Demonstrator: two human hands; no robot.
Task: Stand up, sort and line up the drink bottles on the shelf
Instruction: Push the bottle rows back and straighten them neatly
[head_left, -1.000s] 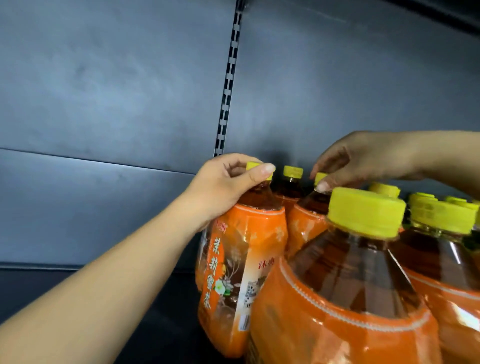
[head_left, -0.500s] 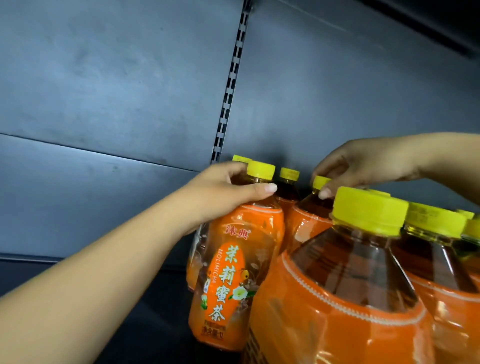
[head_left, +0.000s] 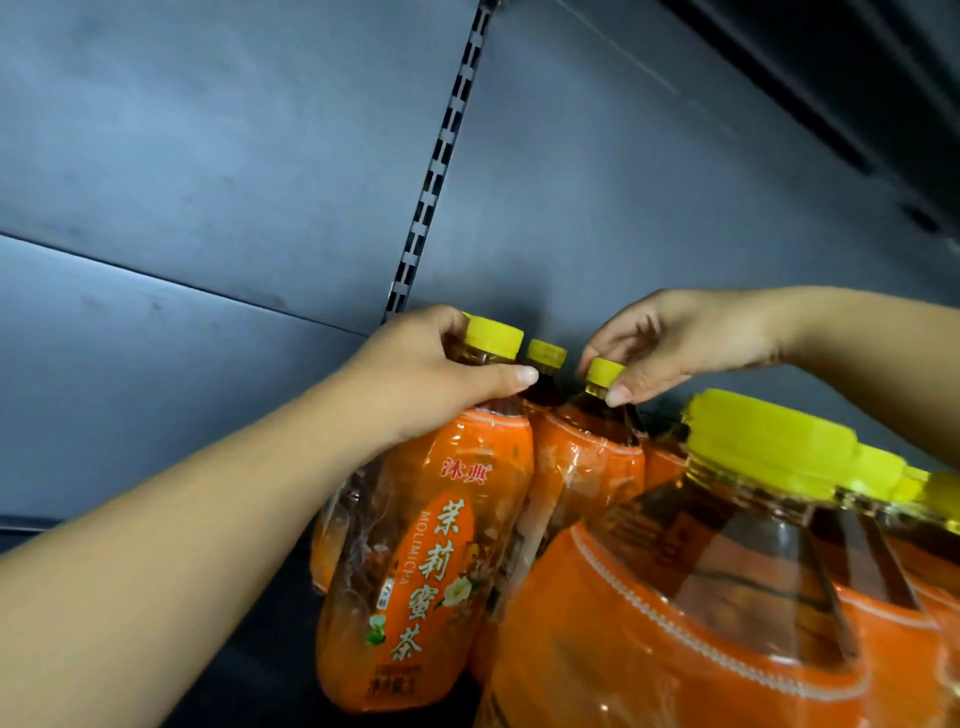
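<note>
Grey-blue metal back panels (head_left: 208, 156) close off the rear of the shelf, joined by a vertical slotted upright (head_left: 441, 156); a dark overhead edge (head_left: 831, 104) crosses the upper right corner, and the shelf floor (head_left: 249, 665) below is dark and dimly lit. The drink bottles stand crowded at the right of the shelf, all with orange wrap labels, brown liquid and yellow caps. The left hand (head_left: 431, 384) grips the neck of the front-left bottle (head_left: 426, 561), fingers and thumb curled round it just under the cap; this bottle tilts slightly and shows white lettering on its label. The right hand (head_left: 675, 343) pinches the cap and neck of a second bottle (head_left: 592, 452) just beside it. A third bottle (head_left: 543, 374) stands between and behind them. A large bottle (head_left: 701, 597) fills the near right foreground, with further yellow-capped bottles (head_left: 914, 519) beyond its right side.
</note>
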